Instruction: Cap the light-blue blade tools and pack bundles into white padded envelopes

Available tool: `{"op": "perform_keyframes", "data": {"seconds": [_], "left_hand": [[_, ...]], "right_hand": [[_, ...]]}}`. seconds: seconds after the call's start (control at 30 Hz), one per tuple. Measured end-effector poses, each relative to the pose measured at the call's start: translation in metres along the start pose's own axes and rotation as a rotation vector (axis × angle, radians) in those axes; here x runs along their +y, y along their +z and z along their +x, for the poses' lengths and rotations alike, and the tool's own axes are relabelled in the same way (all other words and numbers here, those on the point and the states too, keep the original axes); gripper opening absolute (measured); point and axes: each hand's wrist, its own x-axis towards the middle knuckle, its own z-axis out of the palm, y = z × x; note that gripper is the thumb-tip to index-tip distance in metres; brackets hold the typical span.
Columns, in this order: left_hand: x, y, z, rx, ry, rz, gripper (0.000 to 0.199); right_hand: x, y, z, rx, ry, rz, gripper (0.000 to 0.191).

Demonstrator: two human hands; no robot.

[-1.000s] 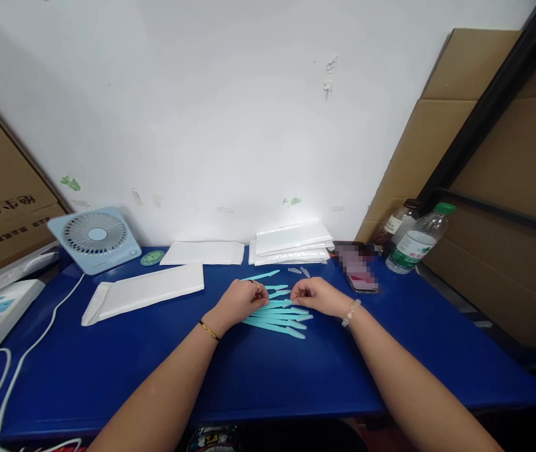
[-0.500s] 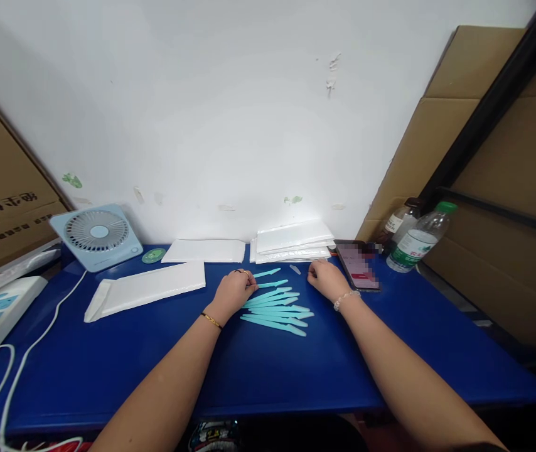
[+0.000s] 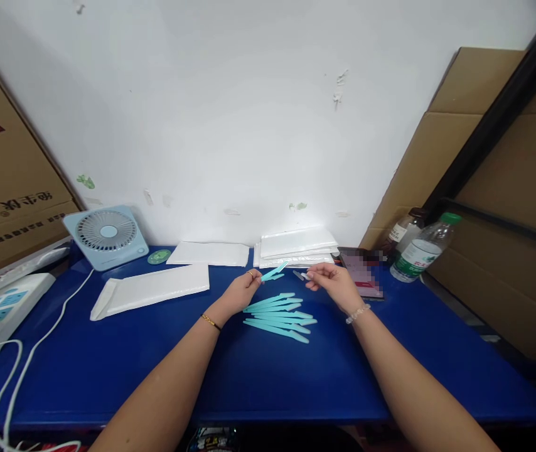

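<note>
My left hand point(image 3: 242, 292) is closed in a pinch on the handle end of a turquoise eyebrow razor point(image 3: 277, 270), its blade end pointing up and to the right. A second razor lies close along it; whether that one is also held I cannot tell. My right hand point(image 3: 336, 285) pinches a small clear plastic cap point(image 3: 304, 276) between thumb and fingertips. Beside it, on the blue table, is another small translucent cap point(image 3: 298, 275). Several more turquoise razors point(image 3: 280, 320) lie fanned out on the table below both hands, handles toward the left.
White padded mailers point(image 3: 296, 242) are stacked by the wall, with a single mailer point(image 3: 155, 290) at left. A small blue fan point(image 3: 108, 235), a power strip point(image 3: 9, 314) and a white cable stand further left. At right are a phone point(image 3: 359, 276) and two bottles point(image 3: 421, 251).
My left hand has raised a razor off the table. My right hand has turned and now pinches a small clear cap near the razor's tip. The view has shifted slightly.
</note>
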Motion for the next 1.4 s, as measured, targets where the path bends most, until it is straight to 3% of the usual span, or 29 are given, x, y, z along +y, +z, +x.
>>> {"op": "perform_keyframes", "data": {"seconds": [0.23, 0.5, 0.57, 0.67, 0.77, 0.87, 0.93, 1.13, 1.23, 1.4], "left_hand": [[0.006, -0.002, -0.004, -0.066, 0.035, 0.055, 0.044], [0.004, 0.001, -0.004, -0.058, 0.046, 0.109, 0.044], [0.005, 0.001, -0.005, -0.063, 0.046, 0.12, 0.044], [0.005, 0.001, -0.006, -0.065, 0.043, 0.128, 0.044], [0.006, 0.0, -0.006, -0.059, 0.039, 0.118, 0.045], [0.006, 0.0, -0.006, -0.061, 0.04, 0.117, 0.046], [0.006, 0.0, -0.007, -0.063, 0.039, 0.119, 0.046], [0.007, 0.001, -0.007, -0.078, 0.036, 0.099, 0.042], [0.007, 0.001, -0.007, -0.08, 0.035, 0.105, 0.043], [0.005, 0.002, -0.006, -0.093, 0.022, 0.114, 0.042]], "right_hand": [[-0.004, -0.003, -0.002, 0.029, 0.098, 0.159, 0.033], [0.004, -0.003, 0.0, -0.103, 0.337, 0.328, 0.026], [0.006, -0.002, -0.001, -0.083, 0.281, 0.179, 0.025], [0.002, -0.004, -0.004, -0.102, 0.096, -0.26, 0.025], [-0.005, -0.007, -0.011, -0.301, -0.017, -0.594, 0.022], [-0.011, -0.007, -0.017, -0.486, -0.047, -0.711, 0.017], [-0.012, -0.005, -0.02, -0.526, -0.087, -0.756, 0.012], [-0.014, 0.0, -0.02, -0.46, -0.194, -0.881, 0.006], [-0.014, -0.003, -0.017, -0.382, -0.134, -0.731, 0.007], [-0.013, -0.006, -0.01, -0.129, -0.051, -0.353, 0.026]]}}
